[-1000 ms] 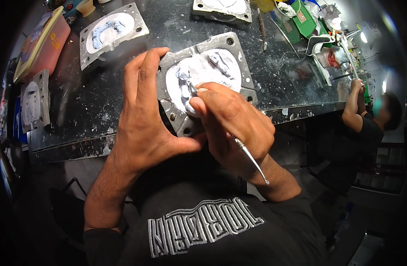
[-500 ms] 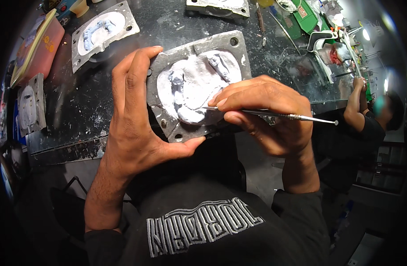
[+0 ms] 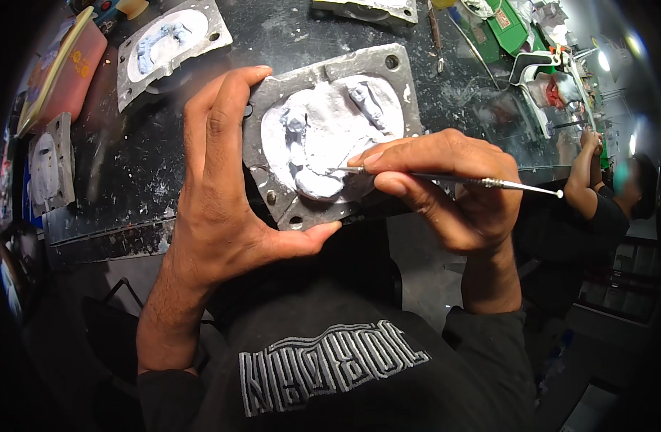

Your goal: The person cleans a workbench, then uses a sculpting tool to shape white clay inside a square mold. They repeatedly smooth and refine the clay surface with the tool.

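Holding a grey metal mould plate (image 3: 329, 137) at the near edge of the dark table (image 3: 129, 180), the left hand (image 3: 222, 194) wraps it from the left: the thumb presses along the plate's near edge and the long fingers lie over its left side, so the grip is closed around the plate. The plate is tilted up toward the person, and its hollow is filled with pale whitish material shaped into small raised figures. The right hand (image 3: 453, 191) comes in from the right, its thumb and fingers pinched tight on a thin metal sculpting tool (image 3: 482, 183). The tool lies nearly level; its fine tip touches the pale filling near the middle of the hollow, and its ball end sticks out to the right past the hand.

Farther back on the left a second mould plate (image 3: 173, 45) lies flat on the table, with a pale oval hollow and bluish shapes in it. At the far left edge a third plate (image 3: 50, 165) stands apart from it, and beyond that is an orange box (image 3: 64, 72). Another plate (image 3: 366, 9) is cut off by the far rim of the view. On the far right of the table are green tools (image 3: 503, 25) and a white stand (image 3: 554, 86), and beside them another person (image 3: 604, 209) in dark clothes, one arm raised to the table.
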Demonstrator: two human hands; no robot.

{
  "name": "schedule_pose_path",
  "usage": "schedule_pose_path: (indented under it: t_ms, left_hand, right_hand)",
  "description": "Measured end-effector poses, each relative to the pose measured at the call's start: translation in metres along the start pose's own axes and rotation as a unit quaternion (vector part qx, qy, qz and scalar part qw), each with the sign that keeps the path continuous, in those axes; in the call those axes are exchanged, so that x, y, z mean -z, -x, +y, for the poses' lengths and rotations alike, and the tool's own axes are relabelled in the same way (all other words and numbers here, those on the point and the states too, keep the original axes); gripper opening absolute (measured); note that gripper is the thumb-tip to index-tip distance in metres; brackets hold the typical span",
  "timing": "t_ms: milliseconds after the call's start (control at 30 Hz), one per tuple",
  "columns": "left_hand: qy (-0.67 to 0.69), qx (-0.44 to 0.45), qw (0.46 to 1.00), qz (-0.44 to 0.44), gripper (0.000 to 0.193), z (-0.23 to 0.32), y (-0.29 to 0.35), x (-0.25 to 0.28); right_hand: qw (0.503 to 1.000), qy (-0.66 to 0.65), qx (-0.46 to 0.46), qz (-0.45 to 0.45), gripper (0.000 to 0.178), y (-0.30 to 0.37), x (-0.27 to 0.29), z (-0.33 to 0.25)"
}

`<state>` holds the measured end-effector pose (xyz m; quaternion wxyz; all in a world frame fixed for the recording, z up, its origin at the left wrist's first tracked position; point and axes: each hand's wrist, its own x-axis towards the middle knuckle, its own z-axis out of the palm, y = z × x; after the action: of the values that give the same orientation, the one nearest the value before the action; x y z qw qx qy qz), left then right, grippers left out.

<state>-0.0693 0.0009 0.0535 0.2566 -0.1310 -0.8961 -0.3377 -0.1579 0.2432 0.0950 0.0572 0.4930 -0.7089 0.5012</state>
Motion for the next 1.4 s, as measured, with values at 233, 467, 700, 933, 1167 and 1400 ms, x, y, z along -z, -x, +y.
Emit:
schedule_pose_path:
  t_ms: [233, 467, 700, 933, 1167, 1400]
  left_hand:
    - [0.000, -0.004, 1.000, -0.001, 0.139, -0.0010, 0.0003, 0.0004]
    - [0.004, -0.007, 1.000, 0.003, 0.138, -0.0010, 0.0001, -0.0006]
    - [0.021, -0.004, 1.000, 0.001, 0.137, -0.0019, -0.0015, -0.0015]
    - [0.021, -0.007, 1.000, 0.004, 0.136, -0.0025, -0.0009, -0.0024]
    - [0.026, -0.001, 1.000, 0.004, 0.135, -0.0007, -0.0013, -0.0016]
    - [0.015, -0.005, 1.000, 0.003, 0.135, -0.0012, -0.0025, -0.0026]
  right_hand:
    - [0.999, -0.032, -0.024, -0.001, 0.012, -0.0012, -0.0022, 0.0002]
    - [0.998, -0.040, -0.032, -0.022, 0.011, -0.0046, -0.0010, -0.0001]
    - [0.992, -0.085, -0.088, -0.009, 0.011, -0.0023, -0.0003, -0.0027]
    - [0.990, -0.090, -0.107, -0.006, 0.009, -0.0030, -0.0008, -0.0046]
    - [0.991, -0.089, -0.099, -0.004, 0.010, -0.0030, 0.0002, -0.0016]
    - [0.998, -0.044, -0.041, -0.014, 0.009, -0.0023, -0.0041, 0.0008]
